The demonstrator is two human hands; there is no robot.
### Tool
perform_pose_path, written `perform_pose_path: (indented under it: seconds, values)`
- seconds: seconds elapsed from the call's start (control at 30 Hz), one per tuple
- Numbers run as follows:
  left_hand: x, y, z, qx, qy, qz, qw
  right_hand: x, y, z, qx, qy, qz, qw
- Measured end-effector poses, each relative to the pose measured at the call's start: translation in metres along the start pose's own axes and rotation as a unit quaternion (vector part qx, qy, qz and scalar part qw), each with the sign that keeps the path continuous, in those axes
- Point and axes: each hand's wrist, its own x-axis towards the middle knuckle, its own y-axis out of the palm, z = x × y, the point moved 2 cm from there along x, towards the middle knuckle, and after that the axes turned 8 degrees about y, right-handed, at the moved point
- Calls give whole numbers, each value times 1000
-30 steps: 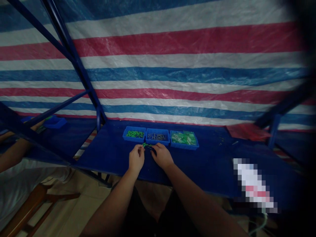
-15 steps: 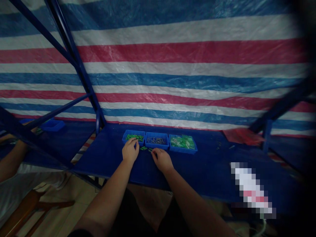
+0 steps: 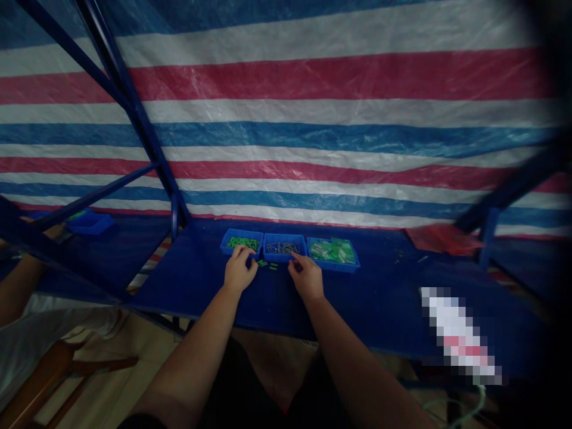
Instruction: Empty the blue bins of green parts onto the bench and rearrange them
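Three small blue trays stand in a row on the blue table [image 3: 357,298]. The left tray [image 3: 242,242] holds green plastic pieces, the middle tray [image 3: 283,247] holds thin metal pins, the right tray [image 3: 333,251] holds pale green pieces. My left hand [image 3: 240,271] rests at the front edge of the left tray, fingers curled in a pinch. My right hand [image 3: 306,276] reaches to the front right corner of the middle tray, fingers curled. What either hand holds is too small to see. A few loose green pieces [image 3: 267,264] lie on the table between my hands.
A striped red, white and blue tarp hangs behind the table. Blue metal frame bars [image 3: 134,119] rise at the left and right. Another person's arm [image 3: 18,286] and a blue tray [image 3: 92,222] are at the far left. A red sheet [image 3: 442,238] lies at the back right.
My hands were together over the loose green pieces. The left hand went to the left tray and drew back slightly; the right hand moved forward and right to the pin tray.
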Motion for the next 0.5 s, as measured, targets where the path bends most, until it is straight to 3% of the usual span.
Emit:
perform_pose_path:
  seconds: [0.2,0.37,0.5]
  values:
    - [-2,0,-8,70,34,48,996,-7,0,5,-52,-11,30,998]
    - [-7,2,-8,123,-18,80,989,-13,5,23,-107,-132,194,966]
    - [-8,4,-7,115,-23,100,988,-11,6,28,-136,-137,253,948]
